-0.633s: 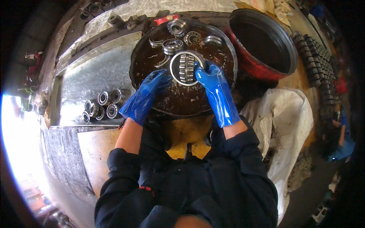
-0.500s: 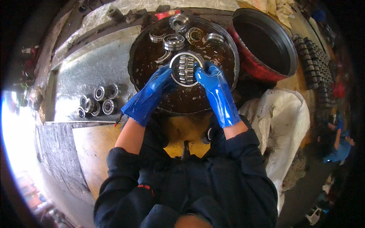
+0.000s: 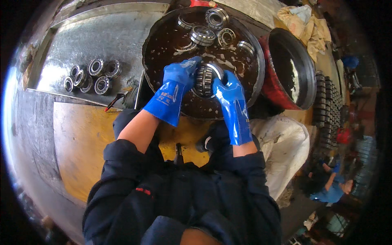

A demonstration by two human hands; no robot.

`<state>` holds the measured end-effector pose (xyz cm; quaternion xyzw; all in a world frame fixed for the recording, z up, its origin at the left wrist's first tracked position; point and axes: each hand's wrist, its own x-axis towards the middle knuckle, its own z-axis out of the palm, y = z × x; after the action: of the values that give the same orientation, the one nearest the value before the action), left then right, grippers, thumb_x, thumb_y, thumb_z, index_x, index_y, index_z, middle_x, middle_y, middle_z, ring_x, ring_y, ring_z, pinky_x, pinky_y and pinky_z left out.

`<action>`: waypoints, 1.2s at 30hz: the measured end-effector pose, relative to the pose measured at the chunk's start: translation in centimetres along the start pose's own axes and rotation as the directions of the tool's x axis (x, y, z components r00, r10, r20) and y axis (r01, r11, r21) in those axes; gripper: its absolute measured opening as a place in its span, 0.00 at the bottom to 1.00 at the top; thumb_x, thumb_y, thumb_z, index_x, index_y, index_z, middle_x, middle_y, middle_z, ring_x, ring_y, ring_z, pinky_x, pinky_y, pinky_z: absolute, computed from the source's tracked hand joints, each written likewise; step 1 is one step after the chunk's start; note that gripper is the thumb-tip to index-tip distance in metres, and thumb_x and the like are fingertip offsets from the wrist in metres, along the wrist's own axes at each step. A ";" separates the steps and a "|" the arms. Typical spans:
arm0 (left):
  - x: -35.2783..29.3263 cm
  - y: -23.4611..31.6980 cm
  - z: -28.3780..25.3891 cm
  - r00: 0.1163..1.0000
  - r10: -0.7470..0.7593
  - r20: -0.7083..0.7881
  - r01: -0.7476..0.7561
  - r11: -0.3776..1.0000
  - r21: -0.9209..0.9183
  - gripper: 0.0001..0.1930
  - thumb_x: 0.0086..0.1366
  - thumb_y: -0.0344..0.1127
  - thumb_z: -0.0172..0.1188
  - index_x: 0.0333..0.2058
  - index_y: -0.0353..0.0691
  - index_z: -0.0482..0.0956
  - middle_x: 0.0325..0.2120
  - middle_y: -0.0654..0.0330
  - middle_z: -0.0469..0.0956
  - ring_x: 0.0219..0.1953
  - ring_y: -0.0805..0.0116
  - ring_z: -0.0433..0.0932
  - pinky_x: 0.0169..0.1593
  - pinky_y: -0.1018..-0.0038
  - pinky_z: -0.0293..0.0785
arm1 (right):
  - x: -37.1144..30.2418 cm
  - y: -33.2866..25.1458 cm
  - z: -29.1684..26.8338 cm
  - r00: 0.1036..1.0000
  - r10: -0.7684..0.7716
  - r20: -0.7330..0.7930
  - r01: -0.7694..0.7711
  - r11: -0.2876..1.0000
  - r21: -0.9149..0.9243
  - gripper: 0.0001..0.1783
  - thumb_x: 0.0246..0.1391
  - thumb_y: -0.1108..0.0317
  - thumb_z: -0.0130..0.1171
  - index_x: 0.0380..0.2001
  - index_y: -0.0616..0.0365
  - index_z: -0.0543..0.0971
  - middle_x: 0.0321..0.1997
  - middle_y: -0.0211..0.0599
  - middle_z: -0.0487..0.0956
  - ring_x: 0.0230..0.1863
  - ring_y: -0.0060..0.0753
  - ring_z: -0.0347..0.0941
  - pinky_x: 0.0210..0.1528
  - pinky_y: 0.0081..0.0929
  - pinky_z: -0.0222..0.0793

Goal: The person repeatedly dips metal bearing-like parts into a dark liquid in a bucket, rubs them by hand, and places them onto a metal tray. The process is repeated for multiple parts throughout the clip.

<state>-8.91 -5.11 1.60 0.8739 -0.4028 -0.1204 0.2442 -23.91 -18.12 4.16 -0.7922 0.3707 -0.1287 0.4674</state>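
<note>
Between my blue-gloved hands is a large steel roller bearing (image 3: pixel 203 81), tilted within its outer ring so that rows of rollers face up. My left hand (image 3: pixel 178 77) closes on its left side, and my right hand (image 3: pixel 229 90) grips the ring on the right. Beneath them lies a round, dark pan (image 3: pixel 163 32) wet with brownish liquid. At its far side sit a shiny bearing (image 3: pixel 203 36), an upright bearing (image 3: pixel 217 18), a brass-coloured bearing part (image 3: pixel 226 37) and several loose rings.
On the left, a metal tray (image 3: pixel 118 30) carries a cluster of small bearings (image 3: pixel 96 67) and a brush (image 3: pixel 119 98). A red drum (image 3: pixel 270 69) stands right of the pan, with a white sack (image 3: pixel 286 143) nearer me. Stacked dark parts (image 3: pixel 328 110) and another person (image 3: pixel 330 188) are farther right.
The view has shifted, bringing more of the tray in. The bearing has been turned, its inner rollers now showing at a different angle. My left hand has moved round its upper left side.
</note>
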 end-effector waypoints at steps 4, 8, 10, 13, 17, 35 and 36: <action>-1.2 0.2 -2.7 0.988 -0.093 -0.120 -0.013 0.737 -0.676 0.22 0.69 0.43 0.58 0.60 0.47 0.75 0.54 0.56 0.80 0.53 0.59 0.81 0.56 0.66 0.75 | -1.5 -2.0 -1.3 0.992 -0.002 0.125 -0.056 0.886 0.460 0.21 0.60 0.65 0.59 0.53 0.64 0.79 0.45 0.34 0.84 0.45 0.25 0.78 0.52 0.25 0.72; -1.1 -0.9 -3.0 0.909 -0.202 0.365 0.369 -0.020 -0.929 0.27 0.72 0.55 0.52 0.59 0.41 0.75 0.52 0.58 0.79 0.52 0.64 0.79 0.55 0.65 0.73 | -0.5 -0.1 -1.2 0.991 0.033 0.130 -0.104 0.803 0.587 0.19 0.60 0.67 0.60 0.53 0.64 0.80 0.43 0.32 0.84 0.43 0.22 0.78 0.48 0.22 0.72; 0.0 -1.0 -1.8 0.778 -0.190 0.599 0.581 -0.145 -0.801 0.31 0.72 0.63 0.46 0.59 0.45 0.75 0.53 0.56 0.80 0.53 0.58 0.79 0.57 0.55 0.73 | -0.1 0.3 -0.8 0.988 0.071 0.138 -0.142 0.763 0.630 0.19 0.60 0.67 0.61 0.53 0.64 0.80 0.43 0.32 0.84 0.42 0.23 0.78 0.46 0.21 0.73; 2.8 -1.9 1.8 0.704 -0.010 0.710 0.624 -0.467 -0.626 0.30 0.72 0.63 0.45 0.57 0.46 0.77 0.53 0.53 0.80 0.51 0.53 0.79 0.57 0.49 0.73 | 0.1 0.5 -0.9 0.969 0.170 0.180 -0.247 0.699 0.671 0.20 0.60 0.69 0.63 0.54 0.64 0.80 0.43 0.35 0.84 0.40 0.25 0.80 0.44 0.22 0.76; 1.8 -0.1 0.5 0.692 0.099 0.715 0.628 -0.572 -0.528 0.31 0.68 0.66 0.51 0.54 0.46 0.79 0.52 0.50 0.79 0.50 0.47 0.77 0.56 0.46 0.72 | 0.8 0.8 0.0 0.955 0.024 0.295 -0.244 0.627 0.740 0.20 0.61 0.67 0.62 0.56 0.61 0.78 0.47 0.37 0.83 0.43 0.28 0.81 0.50 0.26 0.78; 1.3 1.5 1.2 0.707 -0.278 0.650 0.540 -0.382 -0.750 0.22 0.72 0.53 0.52 0.53 0.44 0.79 0.45 0.55 0.81 0.40 0.55 0.80 0.45 0.57 0.79 | -1.0 2.4 -1.0 0.926 -0.373 -0.051 0.377 0.912 0.160 0.21 0.73 0.57 0.47 0.56 0.59 0.79 0.57 0.44 0.80 0.58 0.37 0.75 0.66 0.35 0.66; 1.7 1.0 1.8 0.692 -0.301 0.656 0.517 -0.428 -0.741 0.21 0.74 0.52 0.49 0.55 0.46 0.79 0.41 0.59 0.79 0.36 0.61 0.76 0.42 0.59 0.78 | -2.2 1.3 -2.0 0.859 -0.501 -0.104 0.503 0.864 -0.003 0.22 0.72 0.55 0.48 0.56 0.59 0.78 0.58 0.47 0.79 0.60 0.41 0.74 0.66 0.35 0.66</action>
<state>-9.24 -7.54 0.60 0.4262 0.1968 -0.5236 0.7110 -27.10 -18.26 4.47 -0.8482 0.1734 -0.2902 0.4078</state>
